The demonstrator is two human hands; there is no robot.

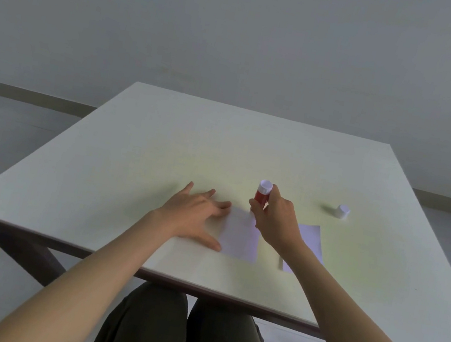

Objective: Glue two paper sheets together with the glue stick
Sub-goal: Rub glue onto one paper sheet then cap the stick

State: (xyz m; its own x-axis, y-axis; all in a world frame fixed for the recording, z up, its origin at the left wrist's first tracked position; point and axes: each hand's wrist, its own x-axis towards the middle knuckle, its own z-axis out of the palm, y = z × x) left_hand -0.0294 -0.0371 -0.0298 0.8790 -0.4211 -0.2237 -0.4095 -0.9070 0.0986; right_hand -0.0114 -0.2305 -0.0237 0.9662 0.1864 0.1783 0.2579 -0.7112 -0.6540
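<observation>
Two small white paper sheets lie on the pale table (164, 136). My left hand (195, 216) rests flat with spread fingers on the left edge of the first paper sheet (241, 238). My right hand (273, 217) grips a red glue stick (262, 195) with a white end pointing up; its lower end meets the far right corner of that sheet, hidden by my fingers. The second paper sheet (311, 240) lies to the right, partly covered by my right wrist.
The white cap (342, 211) of the glue stick stands on the table, to the right beyond the second sheet. The table's near edge runs just above my knees. A plain wall rises behind the table.
</observation>
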